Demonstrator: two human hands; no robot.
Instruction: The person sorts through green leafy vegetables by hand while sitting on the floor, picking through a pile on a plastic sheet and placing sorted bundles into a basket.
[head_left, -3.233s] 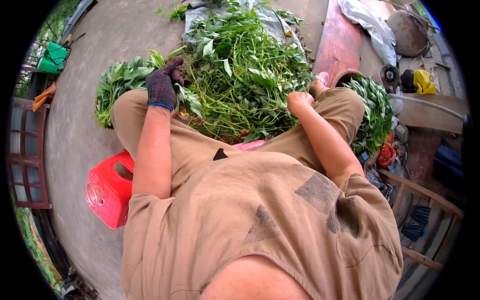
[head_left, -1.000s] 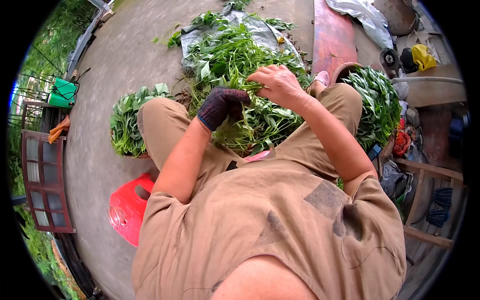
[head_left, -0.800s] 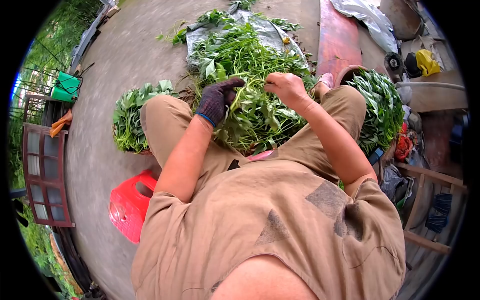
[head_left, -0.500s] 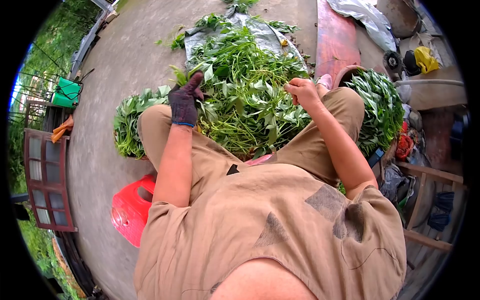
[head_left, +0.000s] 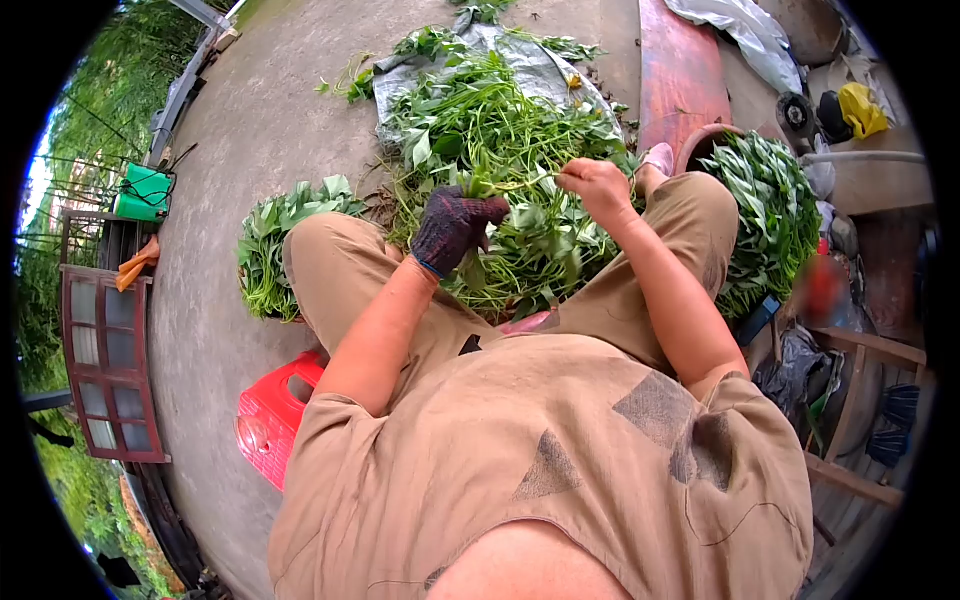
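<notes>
In a dark knitted glove, my left hand [head_left: 457,228] is closed around a small bunch of leafy green stems [head_left: 480,184] in front of my lap. My bare right hand [head_left: 597,190] pinches the end of a thin pale stem [head_left: 535,181] that stretches across from the gloved hand. Under both hands spreads a heap of leafy green stems [head_left: 490,120], part of it on a grey plastic sheet [head_left: 535,68]. Beyond my left knee stands a bundle of greens [head_left: 290,240]; at my right knee a larger bundle [head_left: 765,220] fills a round container.
A red plastic chair or stool [head_left: 272,420] is at my left side. A reddish board [head_left: 683,75] lies ahead on the right. Farther right are a wooden frame [head_left: 850,400], plastic bags and a yellow cloth [head_left: 861,110]. A green box [head_left: 140,192] stands far left.
My left hand has moved right, from above my left knee to the middle of the heap, bringing its greens near my right hand. A stem now spans both hands.
</notes>
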